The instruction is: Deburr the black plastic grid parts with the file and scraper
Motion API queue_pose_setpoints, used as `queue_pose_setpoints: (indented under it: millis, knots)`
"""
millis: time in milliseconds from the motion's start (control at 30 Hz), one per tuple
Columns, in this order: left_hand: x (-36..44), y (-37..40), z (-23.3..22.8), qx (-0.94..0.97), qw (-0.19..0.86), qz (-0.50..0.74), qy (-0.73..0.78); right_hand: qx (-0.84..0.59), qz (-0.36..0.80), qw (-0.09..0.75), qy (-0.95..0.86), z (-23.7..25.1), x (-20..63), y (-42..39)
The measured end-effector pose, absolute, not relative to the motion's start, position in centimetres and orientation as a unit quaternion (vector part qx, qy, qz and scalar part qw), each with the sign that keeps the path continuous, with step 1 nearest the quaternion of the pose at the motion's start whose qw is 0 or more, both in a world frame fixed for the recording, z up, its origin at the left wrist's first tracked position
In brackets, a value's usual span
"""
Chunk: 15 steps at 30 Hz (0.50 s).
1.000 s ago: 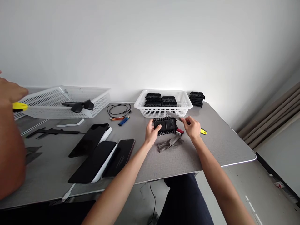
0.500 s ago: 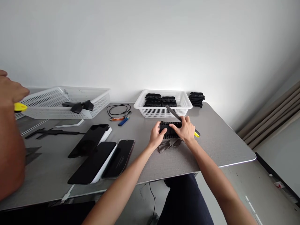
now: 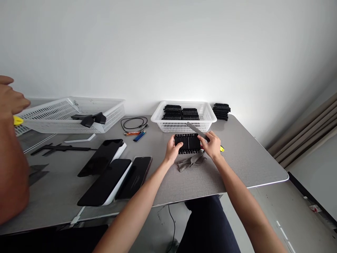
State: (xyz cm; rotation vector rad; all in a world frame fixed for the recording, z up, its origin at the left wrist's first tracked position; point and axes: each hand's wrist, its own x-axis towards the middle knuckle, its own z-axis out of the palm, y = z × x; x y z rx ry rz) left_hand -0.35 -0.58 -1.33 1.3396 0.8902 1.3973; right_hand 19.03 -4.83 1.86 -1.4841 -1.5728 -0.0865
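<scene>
A black rectangular plastic part (image 3: 193, 143) with toothed long edges is gripped at its left end by my left hand (image 3: 173, 149), thumb on top. My right hand (image 3: 212, 144) is closed around a flat metal file (image 3: 196, 130) whose yellow and black handle sticks out to the right. Its grey blade points up and left, above the part's right end. Right fingertips are close to the part's right edge; whether they touch it I cannot tell. Below the part, a crumpled grey cloth (image 3: 191, 162) lies on the table.
Behind my hands stands a white basket (image 3: 184, 126) with several black parts, and more parts are stacked (image 3: 221, 111) beside it. Leftward lie lighters (image 3: 139, 136), a cable (image 3: 134, 123), phones (image 3: 105, 182), a caliper (image 3: 63, 148) and another basket (image 3: 110, 117). A co-worker's hand (image 3: 12, 98) shows far left.
The black part has shifted slightly left and now shows more of its face. My right thumb has moved off its face to the right edge, and more of the cloth shows.
</scene>
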Motion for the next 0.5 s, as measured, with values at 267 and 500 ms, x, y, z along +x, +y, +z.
queue_pose_setpoints:
  millis: [267, 500]
  knots:
    - [-0.5, -0.5, -1.5, 0.567, 0.371, 0.548, 0.491, -0.547, 0.033, 0.492, -0.677, 1.6, 18.4, -4.8]
    - [-0.5, 0.1, -3.2, 0.490, 0.440, 0.600, 0.454, -0.575, 0.043, 0.506, -0.642, 1.6, 18.8, -4.5]
